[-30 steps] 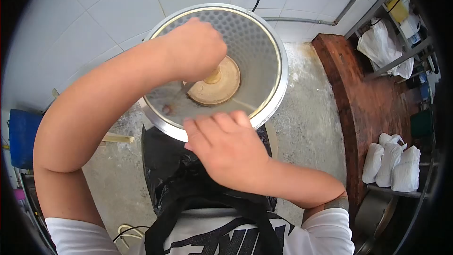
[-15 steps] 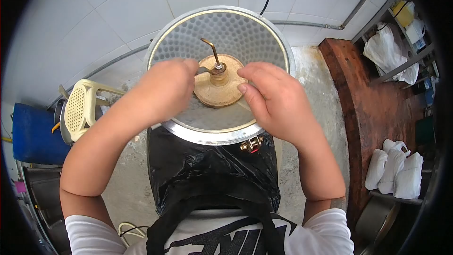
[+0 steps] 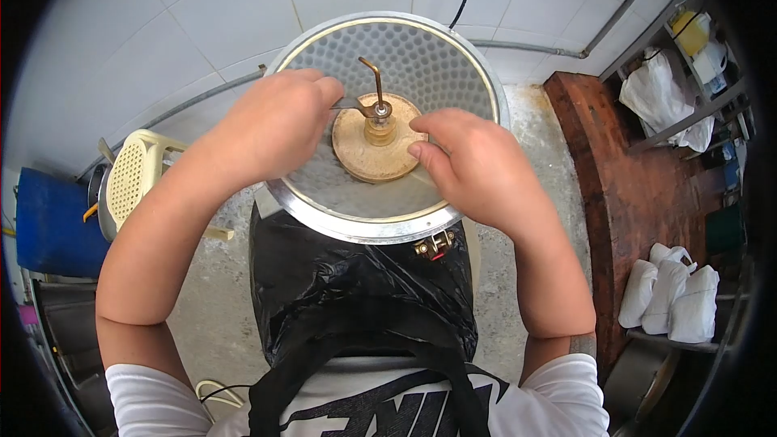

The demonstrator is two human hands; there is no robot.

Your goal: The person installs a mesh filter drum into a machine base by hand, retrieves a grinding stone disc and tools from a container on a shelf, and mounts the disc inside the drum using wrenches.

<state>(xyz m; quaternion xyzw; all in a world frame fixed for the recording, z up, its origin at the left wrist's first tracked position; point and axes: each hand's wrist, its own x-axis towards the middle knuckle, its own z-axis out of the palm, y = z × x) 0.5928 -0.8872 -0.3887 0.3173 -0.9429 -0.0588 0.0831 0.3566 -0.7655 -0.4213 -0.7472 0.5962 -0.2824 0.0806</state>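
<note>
1. Two hands of ours are now inside the drum [image 3: 356, 235]: our right hand [image 3: 479, 163] is off its rim and beside the disc [image 3: 363, 163], so both are close around its middle.
2. Our left hand [image 3: 291, 128] is closed on a flat metal tool [image 3: 348, 103], whose end meets the top of the hub [image 3: 379, 131].
3. Our right thumb and forefinger curve apart at the disc's right edge; we cannot tell whether they grip it.
4. The disc lies low in the drum, the hub at its middle and a bent rod [image 3: 379, 87] rising from that.
5. Our elbows are bent wide on the drum's near side, both forearms reaching inward and our left knuckles uppermost.
</note>
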